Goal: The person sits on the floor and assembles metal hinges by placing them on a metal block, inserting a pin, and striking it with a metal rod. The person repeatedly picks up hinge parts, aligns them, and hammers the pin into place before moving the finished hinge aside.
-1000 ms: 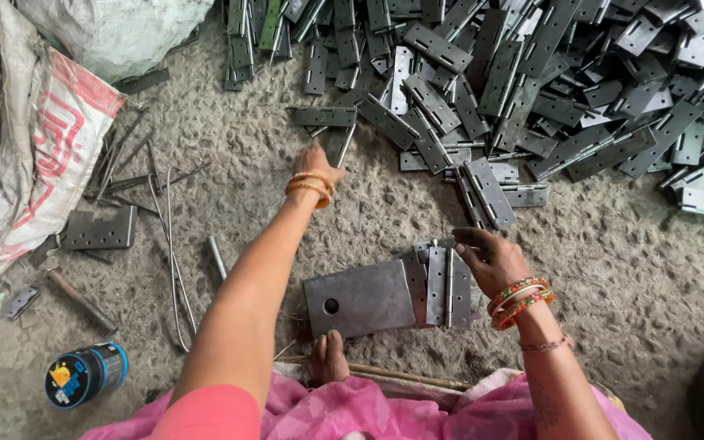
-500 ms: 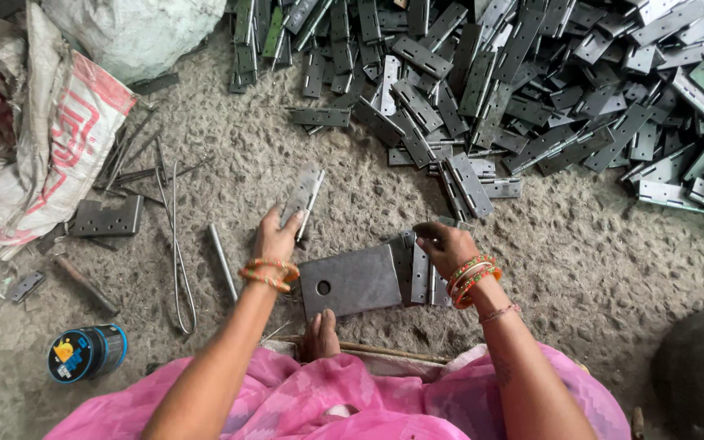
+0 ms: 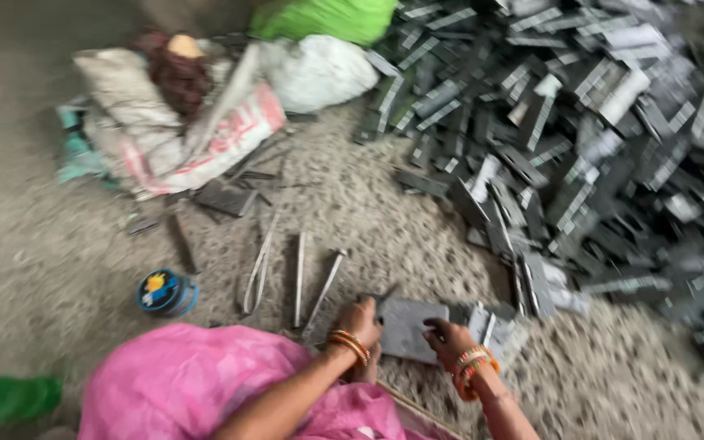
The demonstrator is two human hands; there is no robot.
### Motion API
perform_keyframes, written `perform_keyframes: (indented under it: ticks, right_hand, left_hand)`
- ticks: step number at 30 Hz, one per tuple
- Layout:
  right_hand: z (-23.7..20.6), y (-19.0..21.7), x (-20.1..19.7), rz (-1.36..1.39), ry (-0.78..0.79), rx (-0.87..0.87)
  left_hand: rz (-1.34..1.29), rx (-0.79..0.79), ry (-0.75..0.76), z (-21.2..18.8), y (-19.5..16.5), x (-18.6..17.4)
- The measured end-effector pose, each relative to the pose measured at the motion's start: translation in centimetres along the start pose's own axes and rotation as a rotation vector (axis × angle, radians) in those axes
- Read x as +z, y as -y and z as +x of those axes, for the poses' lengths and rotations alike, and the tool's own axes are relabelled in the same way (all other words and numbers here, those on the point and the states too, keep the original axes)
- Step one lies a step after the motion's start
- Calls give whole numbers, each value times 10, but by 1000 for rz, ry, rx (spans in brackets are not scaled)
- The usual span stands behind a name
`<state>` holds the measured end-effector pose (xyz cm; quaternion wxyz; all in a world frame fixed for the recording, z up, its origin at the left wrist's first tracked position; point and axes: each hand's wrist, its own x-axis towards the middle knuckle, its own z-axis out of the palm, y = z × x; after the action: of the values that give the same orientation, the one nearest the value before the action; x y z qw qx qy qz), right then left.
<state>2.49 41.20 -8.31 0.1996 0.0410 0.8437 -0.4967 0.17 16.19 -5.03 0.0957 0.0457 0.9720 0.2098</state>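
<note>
The floor (image 3: 67,269) is rough, grey and gritty, and the whole view is a bit blurry.

The left hand (image 3: 358,320) sits on the left edge of a flat grey metal plate (image 3: 407,326). Its fingers are curled onto the plate's edge, but the blur hides how tight the grip is. Orange bangles sit on that wrist. The right hand (image 3: 448,336) rests on the right part of the same plate, fingers bent down on it. I cannot tell if it is gripping or only pressing. It wears orange and red bangles too.

The plate is a dull grey rectangle and lies flat on the floor, right in front of the person's pink clothing (image 3: 205,379). A small stack of hinge pieces (image 3: 495,324) touches the plate's right side.

Just left of the plate, thin metal rods (image 3: 299,277) lie side by side on the floor. Farther left of the plate is a small round blue tin (image 3: 165,292) with a yellow top. Well left of the plate and lower down is something green (image 3: 6,397), too blurry to name.

Above and right of the plate spreads a big heap of grey metal hinges (image 3: 596,138). Up and left of the plate lie white sacks (image 3: 197,138) with pink marks, and a green bag (image 3: 327,16) sits at the top.
</note>
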Motion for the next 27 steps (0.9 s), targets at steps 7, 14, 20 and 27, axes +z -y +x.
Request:
perform_keyframes:
  ticks: [7, 14, 20, 27]
  right_hand:
    - [13, 23, -7, 827, -25, 302]
    - [-15, 54, -32, 878, -190, 160]
    - [-43, 78, -33, 859, -99, 25]
    - [-42, 55, -32, 739, -71, -63]
  left_hand:
    - [-160, 356, -26, -34, -52, 4]
    - [-432, 347, -27, -33, -62, -16]
    - [-898, 229, 199, -44, -46, -33]
    - [-388, 266, 1, -83, -57, -49]
